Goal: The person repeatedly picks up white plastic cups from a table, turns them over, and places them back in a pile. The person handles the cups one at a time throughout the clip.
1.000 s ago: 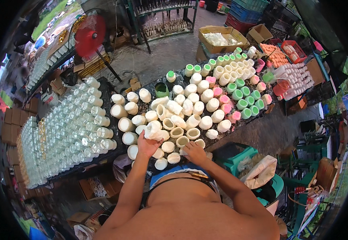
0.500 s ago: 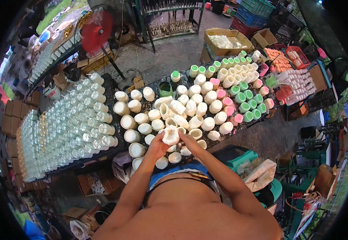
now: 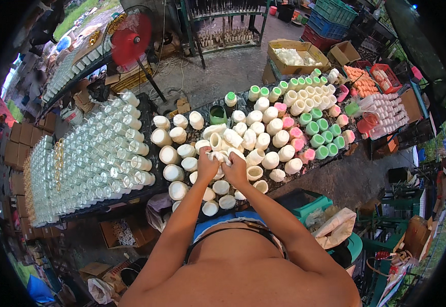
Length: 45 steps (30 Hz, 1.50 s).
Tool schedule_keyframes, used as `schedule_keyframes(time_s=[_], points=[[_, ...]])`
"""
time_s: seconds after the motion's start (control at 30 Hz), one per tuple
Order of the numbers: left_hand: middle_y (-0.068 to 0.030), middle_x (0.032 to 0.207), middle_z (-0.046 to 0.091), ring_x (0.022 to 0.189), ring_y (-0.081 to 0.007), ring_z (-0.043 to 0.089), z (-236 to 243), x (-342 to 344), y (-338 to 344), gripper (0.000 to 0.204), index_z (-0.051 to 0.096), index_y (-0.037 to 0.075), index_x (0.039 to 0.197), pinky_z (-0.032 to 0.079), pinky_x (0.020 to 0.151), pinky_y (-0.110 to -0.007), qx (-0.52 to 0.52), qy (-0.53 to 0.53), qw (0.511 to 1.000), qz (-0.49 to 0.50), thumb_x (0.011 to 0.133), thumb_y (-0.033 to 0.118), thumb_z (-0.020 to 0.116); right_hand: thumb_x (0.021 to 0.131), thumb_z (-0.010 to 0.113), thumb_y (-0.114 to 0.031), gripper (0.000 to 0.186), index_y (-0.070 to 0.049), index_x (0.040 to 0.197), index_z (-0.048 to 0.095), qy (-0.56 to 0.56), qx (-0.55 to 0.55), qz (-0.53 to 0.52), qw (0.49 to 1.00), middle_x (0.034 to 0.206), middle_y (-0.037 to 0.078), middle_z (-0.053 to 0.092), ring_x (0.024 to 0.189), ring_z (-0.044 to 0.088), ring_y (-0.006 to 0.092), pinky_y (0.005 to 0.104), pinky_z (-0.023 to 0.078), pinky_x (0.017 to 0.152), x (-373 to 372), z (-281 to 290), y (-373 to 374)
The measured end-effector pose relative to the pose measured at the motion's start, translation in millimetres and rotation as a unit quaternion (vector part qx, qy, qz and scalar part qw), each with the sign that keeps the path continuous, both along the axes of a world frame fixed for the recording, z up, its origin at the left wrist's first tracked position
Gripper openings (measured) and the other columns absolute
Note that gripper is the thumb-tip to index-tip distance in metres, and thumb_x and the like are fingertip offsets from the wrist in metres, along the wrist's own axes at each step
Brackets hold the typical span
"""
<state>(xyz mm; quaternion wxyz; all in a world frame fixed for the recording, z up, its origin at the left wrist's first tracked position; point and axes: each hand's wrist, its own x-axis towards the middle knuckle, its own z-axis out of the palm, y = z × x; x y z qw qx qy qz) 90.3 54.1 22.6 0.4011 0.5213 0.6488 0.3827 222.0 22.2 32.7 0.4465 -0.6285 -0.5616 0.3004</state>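
My left hand (image 3: 207, 167) and my right hand (image 3: 235, 169) are both closed on a white, lumpy piece (image 3: 218, 155) that looks like wax, held between them over the crowded table. Around them stand white cylinders (image 3: 174, 172), some solid-topped and some hollow cups (image 3: 255, 172). Just beyond lie rough white chunks (image 3: 233, 136) beside a dark green container (image 3: 218, 114). To the right are rows of green (image 3: 316, 141), pink (image 3: 296, 145) and cream cylinders (image 3: 311, 93). The exact grip of my fingertips on the piece is partly hidden.
Rows of clear glasses (image 3: 92, 169) cover the left table. A red fan (image 3: 131, 38) stands behind. A cardboard box of white pieces (image 3: 279, 65), stacked crates (image 3: 325, 25) and trays of orange pieces (image 3: 361, 80) are at back right. A teal stool (image 3: 310, 204) is below the table's near edge.
A second ago my right hand was lower among the cups; both hands now grip the white piece and have moved slightly forward, with the piece's opening no longer showing. The view has shifted slightly.
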Motion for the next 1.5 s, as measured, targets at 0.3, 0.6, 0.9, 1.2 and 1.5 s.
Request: schedule_keyframes(time_s=[0.3,0.6,0.9,1.2,1.5], points=[[-0.0204,0.101,0.074,0.093,-0.0397,0.07,-20.6,5.2,9.6,0.031,0.074,0.007,0.109,0.053,0.086,-0.047,-0.099,0.118,0.988,0.017,0.084,0.023,0.063,0.079,0.07,-0.006,0.021,-0.001,0.091,0.054,-0.08,-0.04,-0.005,0.996,0.095,0.02,0.056,0.086,0.06,0.0439,0.0518,0.048,0.074,-6.3,15.2,17.5],[-0.0188,0.095,0.071,0.08,-0.0257,0.072,-17.2,21.1,15.9,0.031,0.07,-0.007,0.103,0.058,0.055,-0.04,-0.153,-0.136,0.969,0.139,0.086,0.019,0.069,0.08,0.067,-0.007,0.023,-0.004,0.098,0.054,-0.146,-0.07,-0.017,0.987,0.101,0.021,0.059,0.088,0.065,0.0459,0.0548,0.052,0.073,-5.9,15.9,30.1],[-0.0129,0.097,0.068,0.076,-0.0254,0.07,-60.5,17.6,11.5,0.018,0.063,-0.001,0.102,0.059,0.052,-0.038,-0.217,-0.24,0.926,0.196,0.086,0.009,0.063,0.079,0.066,-0.006,0.028,-0.006,0.103,0.05,-0.218,-0.096,0.033,0.971,0.102,0.023,0.057,0.084,0.064,0.0481,0.0545,0.052,0.071,-8.3,28.8,30.6],[-0.0214,0.107,0.074,0.099,-0.0343,0.071,-23.4,26.2,-4.6,0.032,0.077,0.008,0.111,0.053,0.089,-0.042,-0.135,-0.009,0.991,0.009,0.084,0.02,0.066,0.076,0.068,-0.001,0.035,-0.007,0.109,0.056,-0.062,-0.029,0.165,0.984,0.107,0.02,0.059,0.093,0.064,0.0436,0.0518,0.052,0.08,46.1,21.2,4.3],[-0.0213,0.099,0.075,0.092,-0.0354,0.072,-25.5,37.4,-7.9,0.033,0.076,0.008,0.112,0.054,0.084,-0.043,-0.092,0.034,0.995,-0.005,0.087,0.026,0.064,0.074,0.064,0.003,0.039,-0.007,0.112,0.061,-0.188,-0.071,0.022,0.979,0.108,0.021,0.057,0.089,0.065,0.0453,0.053,0.053,0.075,20.3,23.6,15.1]])
